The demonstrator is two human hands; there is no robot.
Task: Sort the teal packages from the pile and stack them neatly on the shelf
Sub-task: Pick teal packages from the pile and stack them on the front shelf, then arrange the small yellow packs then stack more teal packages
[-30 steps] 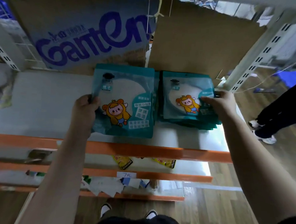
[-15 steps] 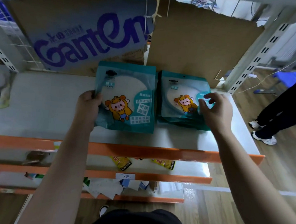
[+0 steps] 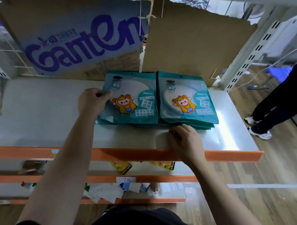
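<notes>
On the far left, the shelf [image 3: 39, 116] is bare metal in front of a cardboard sheet [image 3: 75, 38] with blue lettering; a second, plain cardboard sheet [image 3: 191, 45] stands to its right, so two sheets back the shelf. My left hand [image 3: 92, 103] comes next, thumb on top and fingers curled round the left edge of the top package of the left stack [image 3: 132, 101], which lies flat toward the far side of the shelf. I judge this to be the squaring-up step: that top package sits slightly skewed over the one below it, so the next move calls for a small nudge right and away until the edges line up, then letting go. Just beside it, touching or nearly so, lies the right stack [image 3: 186, 100]. That makes two stacks of teal packages; the left shows at least two layers and the right several, though I cannot count them exactly. My right hand [image 3: 184, 140] rests on the shelf at the right stack's near edge, fingers curled in, with nothing visibly in it. Below hang two yellow packets [image 3: 122, 167] and one price tag [image 3: 126, 179]. One person [image 3: 275, 102] stands far right.
</notes>
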